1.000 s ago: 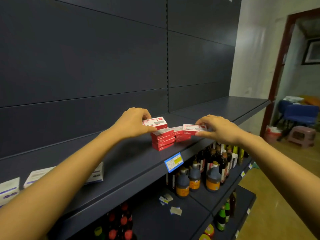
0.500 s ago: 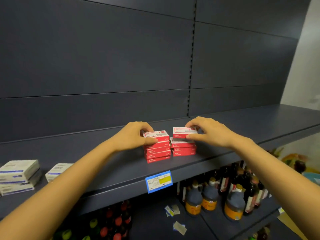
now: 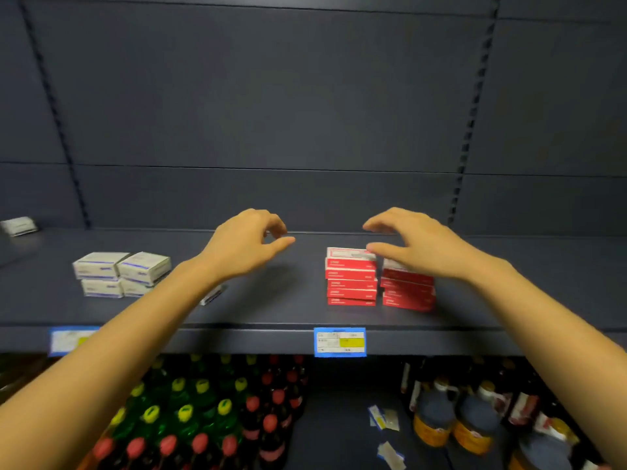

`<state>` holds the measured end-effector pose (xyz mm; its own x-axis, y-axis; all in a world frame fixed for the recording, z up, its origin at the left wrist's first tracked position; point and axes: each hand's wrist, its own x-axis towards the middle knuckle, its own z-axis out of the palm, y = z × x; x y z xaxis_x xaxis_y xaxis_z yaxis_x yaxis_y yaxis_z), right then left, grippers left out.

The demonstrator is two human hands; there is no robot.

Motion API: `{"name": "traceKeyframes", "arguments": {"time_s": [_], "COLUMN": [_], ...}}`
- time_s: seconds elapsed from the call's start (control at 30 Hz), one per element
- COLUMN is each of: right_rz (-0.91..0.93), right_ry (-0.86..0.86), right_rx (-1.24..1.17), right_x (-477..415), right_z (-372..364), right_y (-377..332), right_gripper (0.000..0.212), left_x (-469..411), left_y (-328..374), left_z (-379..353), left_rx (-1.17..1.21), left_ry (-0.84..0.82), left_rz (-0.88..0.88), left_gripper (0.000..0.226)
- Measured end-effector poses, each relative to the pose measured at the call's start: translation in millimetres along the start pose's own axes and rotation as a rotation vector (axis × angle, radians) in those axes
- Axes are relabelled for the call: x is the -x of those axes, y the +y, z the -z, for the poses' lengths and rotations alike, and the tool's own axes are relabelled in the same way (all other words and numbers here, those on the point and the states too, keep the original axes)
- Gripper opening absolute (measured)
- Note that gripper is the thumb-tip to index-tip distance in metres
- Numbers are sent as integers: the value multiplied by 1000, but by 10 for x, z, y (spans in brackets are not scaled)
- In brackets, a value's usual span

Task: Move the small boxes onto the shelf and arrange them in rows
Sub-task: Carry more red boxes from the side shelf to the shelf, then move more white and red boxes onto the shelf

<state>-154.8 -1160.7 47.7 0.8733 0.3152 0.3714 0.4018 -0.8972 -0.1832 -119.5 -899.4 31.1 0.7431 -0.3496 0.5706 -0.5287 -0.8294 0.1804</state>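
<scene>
While the left hand point(image 3: 246, 240) hovers loosely curled and empty, right hand point(image 3: 420, 245) spread over, maybe touching, stacked small red cardboard boxes point(image 3: 351, 276), blue-yellow price label point(image 3: 340, 341) below that hand, writing blurred.

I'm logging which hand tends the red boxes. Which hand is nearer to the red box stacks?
Right. The right hand hovers directly over the red box stacks, thumb beside the top box. The left hand is apart, off to their left above the shelf.

We count two stacks of red boxes point(image 3: 351, 276), five in the left stack, the right partly hidden; at least five white boxes point(image 3: 120, 273); two price labels point(image 3: 340, 342).
</scene>
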Motion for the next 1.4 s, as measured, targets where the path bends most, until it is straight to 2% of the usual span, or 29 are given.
{"name": "traceKeyframes", "arguments": {"time_s": [0.23, 0.4, 0.7, 1.07, 1.4], "right_rz": [293, 467, 631, 648, 551], "right_ry": [-19, -66, -143, -140, -193], "right_rx": [-120, -166, -204, -182, -173], "right_x": [-447, -741, -1117, -1653, -2242], "right_z": [-386, -762, -1268, -2012, -2389], "right_y": [-797, -1508, -2975, -4804, -5784], "right_gripper": [36, 33, 35, 36, 36], "left_x": [643, 1255, 2293, 3208, 3469], "left_y": [-482, -891, -1703, -3140, -4205], "left_z": [477, 918, 1774, 2700, 3017], "left_rx": [-282, -373, -475, -544, -458], "left_ry": [12, 17, 21, -15, -32], "left_rz": [216, 387, 608, 623, 610], "left_gripper": [32, 33, 36, 34, 37]}}
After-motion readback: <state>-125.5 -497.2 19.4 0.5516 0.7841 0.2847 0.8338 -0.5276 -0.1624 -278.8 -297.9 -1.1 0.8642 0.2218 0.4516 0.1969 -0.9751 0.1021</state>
